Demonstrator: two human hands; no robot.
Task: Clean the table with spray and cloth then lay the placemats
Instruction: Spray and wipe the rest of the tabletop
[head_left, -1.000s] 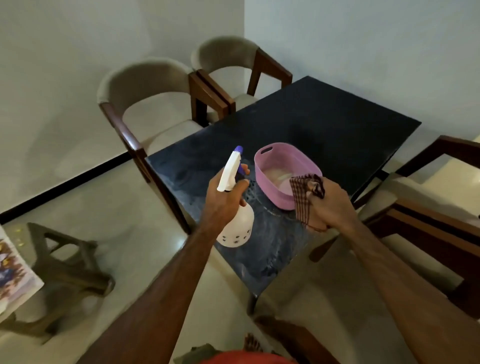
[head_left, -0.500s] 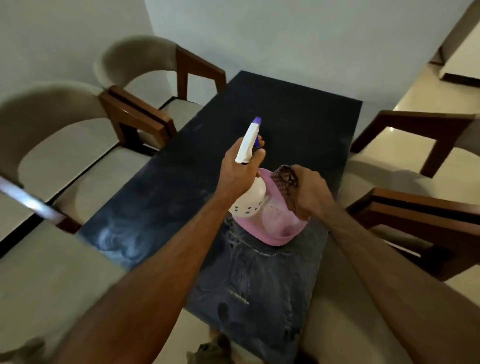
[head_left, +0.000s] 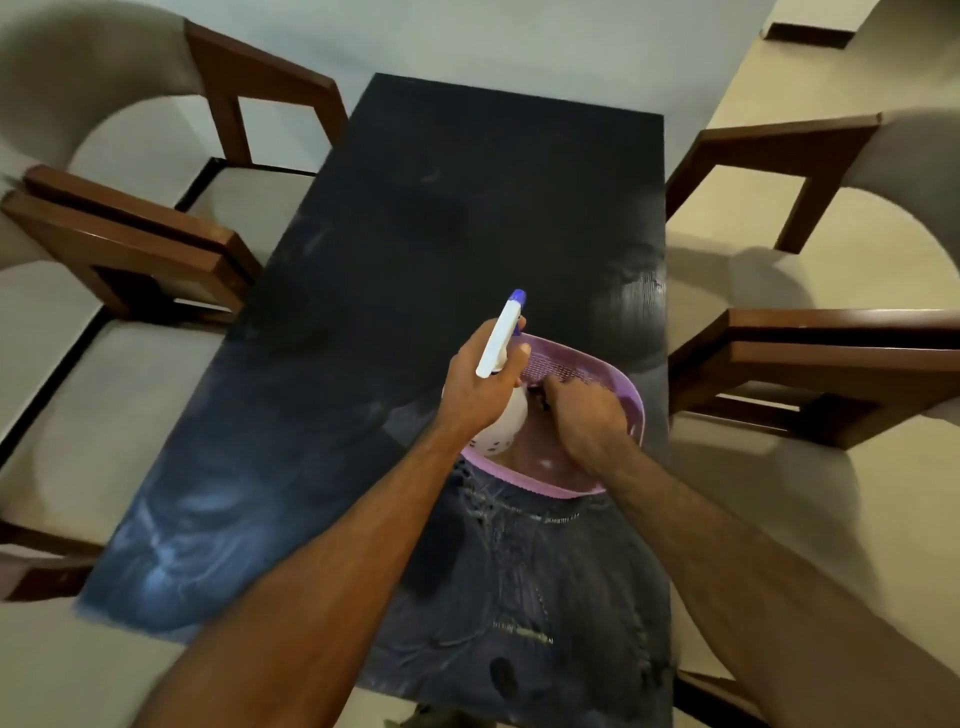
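Forearms reach out from the near end over the dark table (head_left: 447, 218), whose near part shows pale smears and streaks. The left hand (head_left: 480, 387) has its fingers curled round the neck of the white spray bottle (head_left: 503, 415), thumb across the top and a finger at the trigger; the bottle's blue-tipped nozzle points toward the far end, and its round body hangs over the near-left rim of the pink basket (head_left: 621, 387). The right hand (head_left: 584, 415) is down inside that basket with its fingers bent, and a scrap of dark cloth (head_left: 537, 397) shows at its fingertips; whether the fingers are actually gripping it I cannot tell, since the hand hides most of it. The basket sits on the table toward the right edge, about halfway along. Beyond it the tabletop runs bare and dark to the far end. Wooden-armed chairs (head_left: 135, 228) with pale cushions stand along both long sides, two to the left and two to the right.
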